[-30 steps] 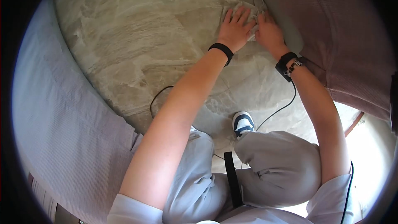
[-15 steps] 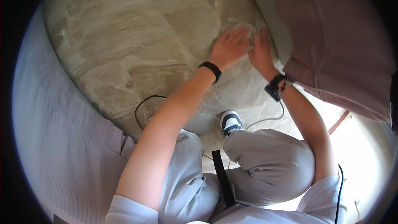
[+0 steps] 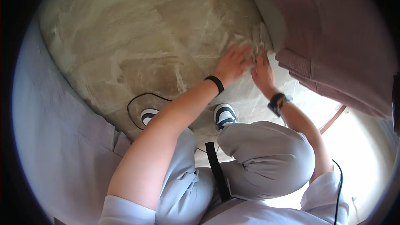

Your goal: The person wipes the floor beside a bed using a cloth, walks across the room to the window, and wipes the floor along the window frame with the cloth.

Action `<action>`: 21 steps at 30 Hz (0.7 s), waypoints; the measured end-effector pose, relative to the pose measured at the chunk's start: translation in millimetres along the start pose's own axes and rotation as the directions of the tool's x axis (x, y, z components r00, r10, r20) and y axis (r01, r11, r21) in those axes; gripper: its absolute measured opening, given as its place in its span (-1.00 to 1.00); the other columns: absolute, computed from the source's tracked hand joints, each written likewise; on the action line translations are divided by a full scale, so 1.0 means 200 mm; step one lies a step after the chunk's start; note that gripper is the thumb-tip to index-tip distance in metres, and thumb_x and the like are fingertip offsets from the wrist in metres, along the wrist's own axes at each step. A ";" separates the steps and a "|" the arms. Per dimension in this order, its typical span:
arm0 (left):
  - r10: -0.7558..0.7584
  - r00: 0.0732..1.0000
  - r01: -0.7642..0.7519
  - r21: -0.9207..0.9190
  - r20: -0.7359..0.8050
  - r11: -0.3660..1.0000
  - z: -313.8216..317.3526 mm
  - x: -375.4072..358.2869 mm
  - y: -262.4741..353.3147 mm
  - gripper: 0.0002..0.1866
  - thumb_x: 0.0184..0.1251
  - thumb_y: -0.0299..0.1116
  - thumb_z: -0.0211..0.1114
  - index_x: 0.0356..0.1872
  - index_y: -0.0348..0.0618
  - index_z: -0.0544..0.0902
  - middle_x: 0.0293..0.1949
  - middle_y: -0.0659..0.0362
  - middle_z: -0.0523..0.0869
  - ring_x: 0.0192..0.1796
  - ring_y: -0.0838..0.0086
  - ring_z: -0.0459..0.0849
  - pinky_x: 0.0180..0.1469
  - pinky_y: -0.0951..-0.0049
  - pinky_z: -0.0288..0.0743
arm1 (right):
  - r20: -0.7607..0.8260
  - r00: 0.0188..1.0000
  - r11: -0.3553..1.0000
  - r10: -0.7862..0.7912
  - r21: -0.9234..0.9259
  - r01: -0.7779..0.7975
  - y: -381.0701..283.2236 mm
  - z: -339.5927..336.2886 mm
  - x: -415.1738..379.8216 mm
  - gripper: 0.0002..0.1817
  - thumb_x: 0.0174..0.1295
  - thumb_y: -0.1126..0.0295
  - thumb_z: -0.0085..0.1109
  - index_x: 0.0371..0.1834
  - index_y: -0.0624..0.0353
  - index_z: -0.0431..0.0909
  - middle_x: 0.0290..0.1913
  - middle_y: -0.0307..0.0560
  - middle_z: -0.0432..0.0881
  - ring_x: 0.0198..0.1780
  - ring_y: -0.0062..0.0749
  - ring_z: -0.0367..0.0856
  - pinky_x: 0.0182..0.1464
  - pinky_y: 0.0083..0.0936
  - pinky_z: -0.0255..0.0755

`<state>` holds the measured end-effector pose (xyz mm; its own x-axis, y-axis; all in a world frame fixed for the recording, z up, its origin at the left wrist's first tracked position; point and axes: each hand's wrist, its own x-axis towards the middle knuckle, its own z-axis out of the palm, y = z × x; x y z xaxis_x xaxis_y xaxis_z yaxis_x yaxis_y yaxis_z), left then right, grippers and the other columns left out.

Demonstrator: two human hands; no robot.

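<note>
My left hand (image 3: 234, 63) reaches low over the marble-patterned floor (image 3: 137, 21), its fingers stretched out and somewhat blurred. Right beside it, my right hand (image 3: 263, 71) also has its fingers extended, close to the edge of the pinkish-brown upholstered furniture (image 3: 333, 37). A pale, blurred, crumpled patch (image 3: 243, 41) shows at the fingertips of both hands; whether it is a thin cloth or a mark on the floor I cannot make out. Each wrist wears a dark band.
Grey-lilac fabric furniture (image 3: 71, 133) curves along the left side. A dark cable (image 3: 133, 100) loops on the floor near my left shoe (image 3: 148, 116), with my right shoe (image 3: 225, 114) beside it. Bright light falls at the lower right, where a brownish leg (image 3: 333, 118) shows.
Both hands have shifted slightly down in the view, toward my body, staying side by side with fingers stretched. The camera has tilted a little, and my left shoe now shows more.
</note>
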<state>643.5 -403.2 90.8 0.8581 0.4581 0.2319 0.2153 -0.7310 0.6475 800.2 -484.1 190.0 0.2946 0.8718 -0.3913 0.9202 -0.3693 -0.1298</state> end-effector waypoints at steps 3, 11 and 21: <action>0.045 0.999 -0.043 -0.077 0.023 0.996 -0.02 -0.12 0.03 -0.53 0.45 -0.11 0.32 0.36 0.23 0.65 0.65 0.15 0.37 0.75 0.30 0.13 0.75 0.00 -0.11 | 0.005 1.000 1.000 -0.003 -0.015 0.004 -0.04 0.09 -0.17 -0.49 0.18 0.60 0.20 0.23 0.28 0.33 0.65 0.56 0.13 0.70 0.42 0.05 0.61 0.07 0.28; 0.036 0.989 -0.034 0.022 -0.140 0.999 -0.11 0.01 -0.28 -0.56 0.47 -0.09 0.30 0.33 0.27 0.65 0.63 0.21 0.41 0.73 0.36 0.17 0.74 0.10 -0.03 | -0.138 0.990 0.999 0.044 -0.026 -0.048 -0.05 0.17 0.18 -0.40 0.22 0.52 0.18 0.38 0.30 0.33 0.44 0.50 0.41 0.40 0.44 0.47 0.37 0.12 0.47; 0.081 0.996 -0.081 -0.001 -0.040 0.997 -0.19 -0.32 -0.26 -0.55 0.50 -0.05 0.30 0.36 0.27 0.60 0.66 0.21 0.34 0.75 0.34 0.13 0.77 0.07 -0.10 | -0.130 0.968 0.976 -0.214 -0.077 0.205 -0.24 0.20 -0.08 -0.59 0.27 0.44 0.24 0.18 0.23 0.48 0.64 0.48 0.23 0.55 0.42 0.37 0.41 0.06 0.50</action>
<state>560.1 -374.7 70.8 0.8535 0.4171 0.3122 0.1444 -0.7652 0.6275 740.6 -492.5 165.4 0.1219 0.9649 -0.2327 0.9781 -0.1566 -0.1369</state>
